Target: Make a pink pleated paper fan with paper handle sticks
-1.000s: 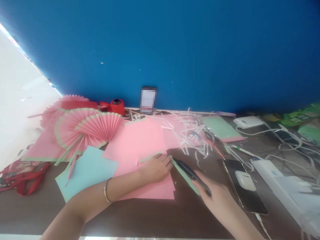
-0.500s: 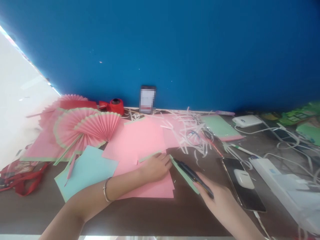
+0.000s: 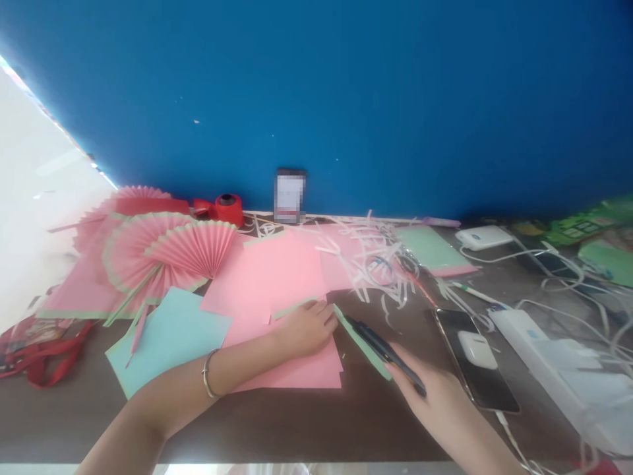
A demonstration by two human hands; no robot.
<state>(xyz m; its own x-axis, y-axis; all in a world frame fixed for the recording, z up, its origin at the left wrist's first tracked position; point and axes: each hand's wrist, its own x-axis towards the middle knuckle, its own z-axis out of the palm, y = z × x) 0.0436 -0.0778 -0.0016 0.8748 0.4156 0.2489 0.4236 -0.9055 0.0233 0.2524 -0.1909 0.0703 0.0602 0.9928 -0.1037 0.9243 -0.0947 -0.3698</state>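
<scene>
My left hand [image 3: 309, 328] rests on the pink paper sheets [image 3: 281, 274], fingers stretched forward and slightly bent. Its fingertips lie beside the far end of a narrow green strip [image 3: 378, 365], which slants across the dark table. The thumb is hidden from view. A long, slim black hand tool [image 3: 378, 343] is in my right hand [image 3: 420, 382], its front end over the strip near my left fingertips. My fingers wrap round its rear part; its exact kind is unclear. Light blue paper [image 3: 173, 340] lies left of my left forearm.
Pleated pink fans [image 3: 190, 247] stand at the left, near red straps [image 3: 54, 359]. White paper shreds [image 3: 373, 254] lie behind the hands. A phone [image 3: 494, 386] with a white case [image 3: 477, 349] on it, a power strip [image 3: 534, 356] and cables occupy the right. A blue wall [image 3: 316, 86] rises behind.
The view shifts slightly. My right hand and the black tool have moved a touch to the right relative to the table; my left hand stays in place.
</scene>
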